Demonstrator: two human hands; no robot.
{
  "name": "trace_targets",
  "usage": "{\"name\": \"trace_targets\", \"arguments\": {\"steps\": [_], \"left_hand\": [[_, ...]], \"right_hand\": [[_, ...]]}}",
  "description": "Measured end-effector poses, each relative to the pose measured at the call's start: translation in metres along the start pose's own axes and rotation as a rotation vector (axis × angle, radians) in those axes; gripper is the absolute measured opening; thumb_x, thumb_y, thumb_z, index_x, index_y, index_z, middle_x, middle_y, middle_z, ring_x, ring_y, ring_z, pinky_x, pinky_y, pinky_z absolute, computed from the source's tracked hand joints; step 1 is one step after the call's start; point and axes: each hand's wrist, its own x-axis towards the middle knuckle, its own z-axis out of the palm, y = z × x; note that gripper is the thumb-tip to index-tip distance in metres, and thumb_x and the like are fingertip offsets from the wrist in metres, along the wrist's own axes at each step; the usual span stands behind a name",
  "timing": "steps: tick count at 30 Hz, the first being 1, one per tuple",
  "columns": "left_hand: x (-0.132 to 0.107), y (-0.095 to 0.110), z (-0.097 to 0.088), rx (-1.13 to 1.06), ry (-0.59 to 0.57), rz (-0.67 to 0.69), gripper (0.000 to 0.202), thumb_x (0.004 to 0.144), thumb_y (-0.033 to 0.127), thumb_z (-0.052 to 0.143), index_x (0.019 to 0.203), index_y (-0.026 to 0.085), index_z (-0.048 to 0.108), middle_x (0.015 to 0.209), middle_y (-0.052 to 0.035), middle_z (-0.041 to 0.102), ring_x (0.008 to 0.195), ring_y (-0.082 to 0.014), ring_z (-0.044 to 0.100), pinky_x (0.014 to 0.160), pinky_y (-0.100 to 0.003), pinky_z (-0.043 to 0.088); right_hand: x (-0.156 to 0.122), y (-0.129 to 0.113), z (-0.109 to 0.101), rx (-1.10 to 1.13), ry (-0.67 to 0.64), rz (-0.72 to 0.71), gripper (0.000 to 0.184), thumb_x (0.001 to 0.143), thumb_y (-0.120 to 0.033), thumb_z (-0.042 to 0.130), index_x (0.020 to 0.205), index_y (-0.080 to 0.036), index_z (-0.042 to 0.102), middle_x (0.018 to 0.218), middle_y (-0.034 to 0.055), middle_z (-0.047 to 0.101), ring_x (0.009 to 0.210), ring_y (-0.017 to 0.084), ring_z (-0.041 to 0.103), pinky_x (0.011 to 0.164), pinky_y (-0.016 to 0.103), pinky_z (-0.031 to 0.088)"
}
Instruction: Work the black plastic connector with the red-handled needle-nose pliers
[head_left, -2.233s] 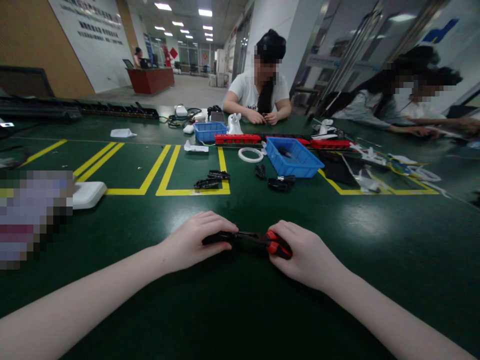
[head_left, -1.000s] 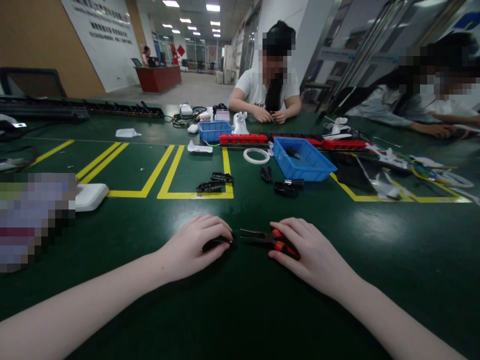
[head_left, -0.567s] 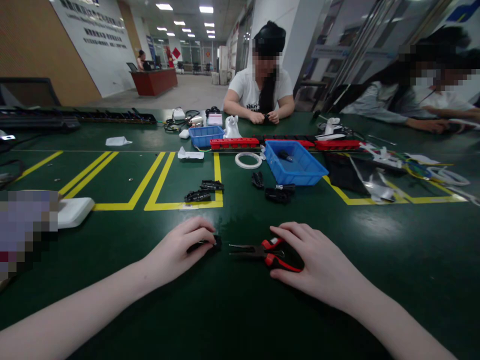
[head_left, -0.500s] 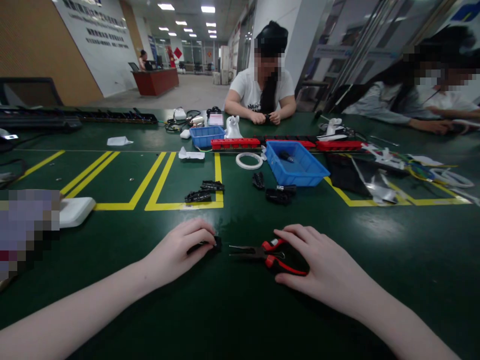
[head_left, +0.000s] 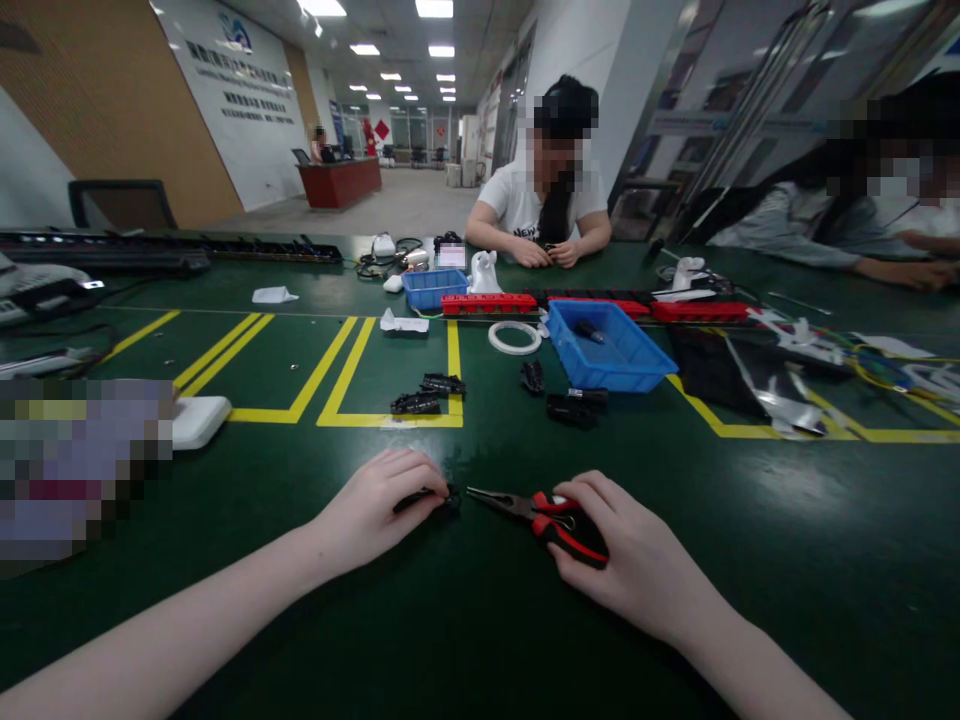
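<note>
Brace small black part (head_left: pixel 453 500), pinched in fingers of left hand (head_left: pixel 390 502), on or just above counter (head_left: pixel 742 510), hard to tell which; aim needle-nose pliers (head_left: pixel 525 507), held in curled fingers of right hand (head_left: pixel 616 545), squarely.

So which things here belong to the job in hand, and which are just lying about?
Job: black part in left hand; red-handled pliers in right hand; perhaps the loose black parts.
Apparently just lying about: white ring; white rounded box.
</note>
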Motion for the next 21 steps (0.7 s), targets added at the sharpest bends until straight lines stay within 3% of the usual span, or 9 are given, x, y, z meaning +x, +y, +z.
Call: {"name": "trace_targets", "arguments": {"steps": [9, 21], "left_hand": [[-0.002, 0.000, 0.000, 0.036, -0.010, 0.018, 0.011, 0.099, 0.018, 0.056, 0.103, 0.019, 0.066, 0.101, -0.0030, 0.071, 0.098, -0.0189, 0.065, 0.090, -0.038, 0.050], [-0.002, -0.003, -0.001, 0.011, 0.004, 0.014, 0.010, 0.097, 0.016, 0.058, 0.101, 0.019, 0.067, 0.099, -0.0027, 0.071, 0.095, -0.0181, 0.065, 0.087, -0.035, 0.051]], "right_hand": [[-0.002, 0.000, 0.007, 0.180, 0.071, 0.003, 0.035, 0.086, -0.038, 0.068, 0.117, -0.025, 0.058, 0.114, 0.0077, 0.061, 0.098, 0.023, 0.065, 0.082, 0.038, 0.059], [0.001, -0.015, 0.008, 0.182, 0.057, -0.050, 0.032, 0.086, -0.035, 0.068, 0.115, -0.022, 0.060, 0.112, 0.0085, 0.062, 0.096, 0.023, 0.065, 0.081, 0.037, 0.058]]}}
